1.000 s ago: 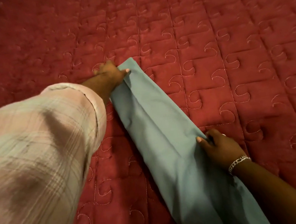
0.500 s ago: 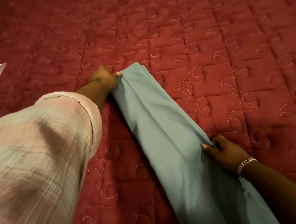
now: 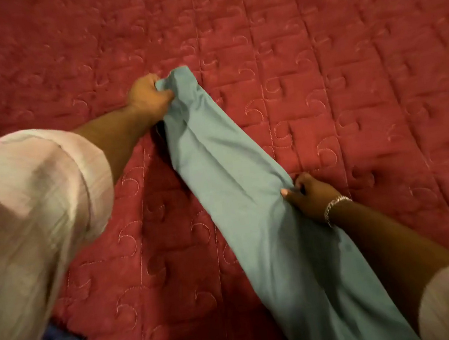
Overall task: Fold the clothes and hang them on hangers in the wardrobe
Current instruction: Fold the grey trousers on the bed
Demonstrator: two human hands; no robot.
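teal garment [image 3: 236,185] lies in a long narrow strip on the red quilted bed [image 3: 347,68]. left hand [image 3: 148,97] has its fingers bunched around the far end; right hand [image 3: 311,195] pinches the strip's right edge midway. best to keep it taut and lay the far end squarely over, edges matched.

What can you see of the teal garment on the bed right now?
The teal garment is a long, narrow strip of smooth woven-looking cloth, folded lengthwise with soft creases along it. It lies diagonally on the red quilted bedspread, its near end running out of view at the bottom. The left hand bunches its far end in a closed grip; the right hand pinches its right edge about midway. What kind of garment it is cannot be told.
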